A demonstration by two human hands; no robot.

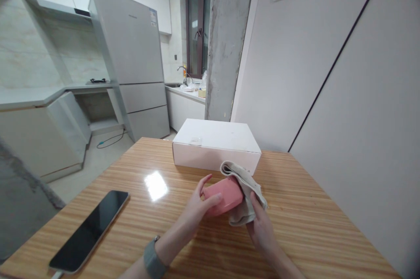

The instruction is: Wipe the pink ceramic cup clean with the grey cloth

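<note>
My left hand (201, 200) is closed around a pink case-like object (225, 196) with rounded corners, its thumb lying on the upper face. What kind of object it is I cannot make out. A folded grey-beige cloth (246, 189) is gripped in my right hand (260, 222) and wraps over the right end of the pink object, touching it. That end is partly hidden under the cloth. Both hands are held above the wooden table (311, 217), just in front of a white box (216, 136).
A black-screened phone (90, 231) with a white cable lies at the table's left. The white box stands at the far edge, a wall (344, 95) to the right. Beyond the table are a grey fridge (134, 51), kitchen counters and a sink with a faucet (183, 73).
</note>
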